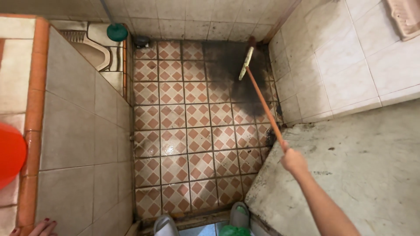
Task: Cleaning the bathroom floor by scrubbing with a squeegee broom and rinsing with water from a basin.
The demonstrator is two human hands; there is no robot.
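The right hand (293, 160) is gripping the end of a long-handled scrubbing brush (262, 101), its fingers wrapped tight around the orange handle. The handle is slanting up and away across the floor, and the pale brush head is resting on the wet diamond-patterned floor tiles (175, 131) near the far right corner, inside a dark, dirty patch (238, 74) that is spreading along the right wall. The right arm is reaching out over a stained grey concrete slab (350, 161) that fills the near right side.

The left hand (41, 228) is showing only at the bottom left edge, resting on the orange-edged tiled ledge (31, 109); whether its fingers are spread or closed cannot be told. A red basin (9, 153) is sitting at the left edge. A squat toilet (94, 50) is lying at the far left, with a green-headed tool (117, 32) just beside it. Two slippers (238, 214) are peeking in at the near edge of the floor.
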